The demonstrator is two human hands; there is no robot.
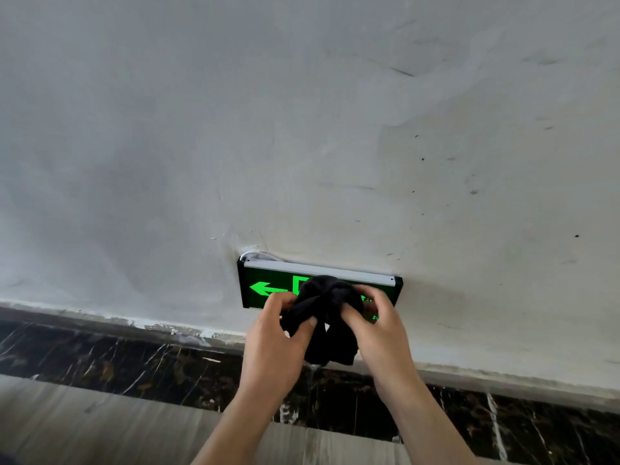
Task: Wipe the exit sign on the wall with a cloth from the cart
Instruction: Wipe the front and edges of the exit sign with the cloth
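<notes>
A black exit sign [265, 283] with a green arrow pointing left is mounted low on the white wall, just above the skirting. A bunched black cloth [327, 317] hangs in front of the sign's middle and hides part of its green markings. My left hand [276, 333] pinches the cloth's left side with thumb and fingers. On the right side, my right hand [375, 323] grips the same cloth. Both hands are in front of the sign's lower half. Whether the cloth touches the sign's face cannot be told.
The white plaster wall [302, 129] fills most of the view, scuffed and marked. A dark marble skirting band [134, 357] runs below it, with light wood-look flooring [84, 424] underneath. A white cable [258, 254] loops out at the sign's top left corner.
</notes>
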